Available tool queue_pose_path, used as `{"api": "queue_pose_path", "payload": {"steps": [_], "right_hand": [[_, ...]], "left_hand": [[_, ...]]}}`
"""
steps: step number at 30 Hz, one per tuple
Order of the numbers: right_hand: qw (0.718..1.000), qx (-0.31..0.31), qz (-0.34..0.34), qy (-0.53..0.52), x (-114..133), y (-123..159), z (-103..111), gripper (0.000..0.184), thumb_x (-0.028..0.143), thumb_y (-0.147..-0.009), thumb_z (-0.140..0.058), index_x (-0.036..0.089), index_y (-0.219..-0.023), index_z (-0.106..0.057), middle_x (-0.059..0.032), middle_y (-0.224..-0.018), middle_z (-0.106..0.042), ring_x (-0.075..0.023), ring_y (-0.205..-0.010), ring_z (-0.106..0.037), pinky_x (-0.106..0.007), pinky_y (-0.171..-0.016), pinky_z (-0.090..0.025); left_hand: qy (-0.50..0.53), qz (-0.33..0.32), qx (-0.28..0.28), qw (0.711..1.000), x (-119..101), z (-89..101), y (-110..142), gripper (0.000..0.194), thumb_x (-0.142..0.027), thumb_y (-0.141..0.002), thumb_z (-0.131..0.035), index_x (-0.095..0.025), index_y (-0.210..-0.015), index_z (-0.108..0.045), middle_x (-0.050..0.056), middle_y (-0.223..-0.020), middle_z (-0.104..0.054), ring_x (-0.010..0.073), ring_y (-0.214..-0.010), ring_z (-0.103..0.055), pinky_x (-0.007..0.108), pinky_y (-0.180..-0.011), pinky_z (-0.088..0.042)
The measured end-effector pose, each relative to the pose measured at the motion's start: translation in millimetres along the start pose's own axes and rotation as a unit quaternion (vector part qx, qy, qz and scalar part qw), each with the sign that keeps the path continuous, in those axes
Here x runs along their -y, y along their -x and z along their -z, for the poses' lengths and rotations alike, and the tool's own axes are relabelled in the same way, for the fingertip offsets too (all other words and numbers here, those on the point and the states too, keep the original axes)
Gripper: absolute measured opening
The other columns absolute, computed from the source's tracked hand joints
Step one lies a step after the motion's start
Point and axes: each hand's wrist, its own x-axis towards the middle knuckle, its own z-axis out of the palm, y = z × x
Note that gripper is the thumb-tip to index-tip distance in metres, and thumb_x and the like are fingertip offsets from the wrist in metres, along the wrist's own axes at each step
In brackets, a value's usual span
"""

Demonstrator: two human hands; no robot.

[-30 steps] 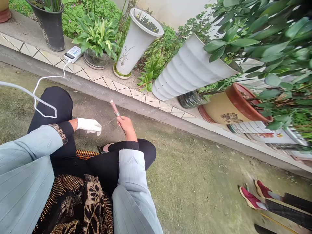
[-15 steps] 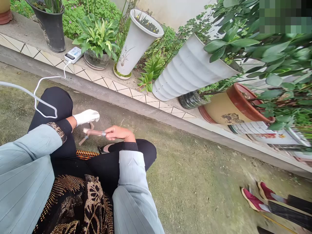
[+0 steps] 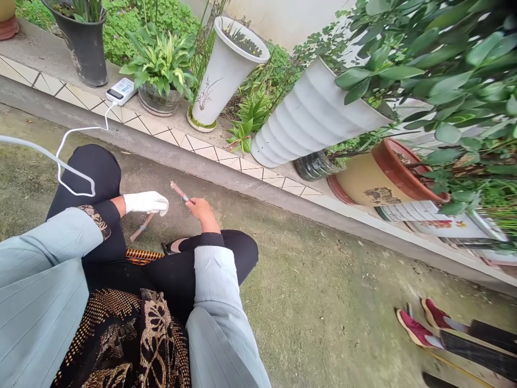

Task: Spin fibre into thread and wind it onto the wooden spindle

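Observation:
My right hand is bare and closed round the lower end of a pinkish-brown stick. A grey band circles the stick just above my fingers, and its far end points up and left. My left hand wears a white glove, and its fingers are curled downward; what they grip, if anything, is hidden. A second brown stick shows just below the glove, its upper end partly covered. A thin wire loop is beside it. The two hands are a short distance apart, above the ground between my knees.
Along the tiled ledge stand a black pot, a leafy plant, a white planter, a ribbed planter and other pots. A white cable runs from a power bank. Another person's red shoes are at lower right.
My right hand swung the stick down toward the left, then back up to a slant. The second stick came into view under the glove. My left hand rose slightly, then lowered.

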Motion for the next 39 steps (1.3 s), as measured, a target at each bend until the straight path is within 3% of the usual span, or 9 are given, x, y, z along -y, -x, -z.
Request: {"api": "queue_pose_path", "payload": {"steps": [7, 9, 13, 16, 21, 23, 27, 35, 39], "right_hand": [[0.915, 0.397, 0.062, -0.033, -1, 22, 7, 0.029, 0.034, -0.075, -0.067, 0.013, -0.095, -0.071, 0.0035, -0.056, -0.054, -0.0079, -0.048, -0.042, -0.023, -0.051, -0.036], [0.886, 0.427, 0.129, -0.124, -1, 31, 13, 0.037, 0.039, -0.072, -0.071, 0.012, -0.097, -0.07, 0.0037, -0.058, -0.053, -0.0073, -0.05, -0.041, -0.022, -0.051, -0.035], [0.874, 0.171, 0.221, -0.399, 0, 39, 25, 0.044, 0.05, -0.074, -0.067, 0.014, -0.1, -0.066, 0.0035, -0.062, -0.05, -0.0071, -0.052, -0.04, -0.021, -0.05, -0.033], [0.851, -0.06, 0.156, -0.497, -3, 28, 26, 0.041, 0.05, -0.077, -0.06, 0.017, -0.101, -0.062, 0.0028, -0.067, -0.049, -0.0074, -0.052, -0.04, -0.021, -0.05, -0.034], [0.967, -0.147, -0.006, -0.21, -7, 7, 16, 0.031, 0.038, -0.086, -0.05, 0.017, -0.1, -0.066, -0.0032, -0.074, -0.06, -0.0116, -0.06, -0.05, -0.023, -0.057, -0.038], [0.997, -0.081, -0.019, 0.001, -3, 5, 13, 0.031, 0.034, -0.088, -0.047, 0.018, -0.105, -0.068, -0.0078, -0.087, -0.067, -0.0158, -0.074, -0.058, -0.025, -0.064, -0.04], [0.974, 0.142, -0.023, 0.174, 9, 12, 6, 0.028, 0.03, -0.085, -0.054, 0.016, -0.102, -0.072, -0.0109, -0.086, -0.07, -0.0181, -0.074, -0.061, -0.027, -0.064, -0.041], [0.893, 0.445, 0.059, -0.029, 13, 32, 8, 0.034, 0.038, -0.07, -0.072, 0.013, -0.094, -0.072, 0.005, -0.054, -0.053, -0.0065, -0.049, -0.042, -0.021, -0.051, -0.035], [0.851, 0.456, 0.191, -0.175, 18, 44, 17, 0.046, 0.044, -0.069, -0.073, 0.009, -0.098, -0.068, 0.0041, -0.061, -0.052, -0.0056, -0.051, -0.04, -0.021, -0.052, -0.033]], "left_hand": [[-0.038, 0.024, -0.083, 0.996, -3, 5.1, 0, 0.03, -0.039, -0.084, -0.053, -0.013, -0.07, -0.06, -0.001, -0.057, -0.05, 0.0064, -0.045, -0.036, 0.019, -0.044, -0.028], [-0.007, 0.014, -0.107, 0.994, -2, 5.5, -2, 0.032, -0.041, -0.083, -0.054, -0.013, -0.07, -0.059, -0.001, -0.057, -0.05, 0.0065, -0.046, -0.037, 0.019, -0.044, -0.03], [0.046, -0.005, -0.09, 0.995, 4, 3.9, -3, 0.036, -0.045, -0.085, -0.054, -0.012, -0.073, -0.061, -0.001, -0.051, -0.046, 0.008, -0.047, -0.038, 0.02, -0.047, -0.034], [0.058, 0.012, -0.019, 0.998, 6, 0.8, -2, 0.035, -0.044, -0.085, -0.056, -0.012, -0.073, -0.064, -0.002, -0.049, -0.044, 0.0079, -0.046, -0.037, 0.02, -0.047, -0.034], [0.081, 0.006, 0.029, 0.996, -2, 0.4, 2, 0.033, -0.043, -0.085, -0.057, -0.013, -0.073, -0.065, 0.003, -0.065, -0.057, 0.0067, -0.047, -0.036, 0.021, -0.047, -0.035], [0.068, -0.003, 0.019, 0.997, -5, 2.4, 3, 0.033, -0.043, -0.085, -0.057, -0.014, -0.072, -0.065, 0.004, -0.069, -0.06, 0.0068, -0.047, -0.038, 0.021, -0.046, -0.035], [0.025, 0.003, -0.021, 0.999, -8, 4.1, 5, 0.03, -0.04, -0.084, -0.055, -0.013, -0.071, -0.063, 0.003, -0.067, -0.059, 0.0061, -0.046, -0.038, 0.02, -0.045, -0.032], [-0.026, 0.005, -0.182, 0.983, -9, 12.0, -1, 0.027, -0.035, -0.083, -0.051, -0.014, -0.068, -0.057, 0.0, -0.06, -0.051, 0.0063, -0.047, -0.036, 0.019, -0.045, -0.031], [-0.064, 0.031, -0.21, 0.975, -2, 11.6, -5, 0.026, -0.035, -0.082, -0.052, -0.014, -0.067, -0.058, -0.002, -0.056, -0.047, 0.0073, -0.047, -0.037, 0.019, -0.043, -0.029]]}}
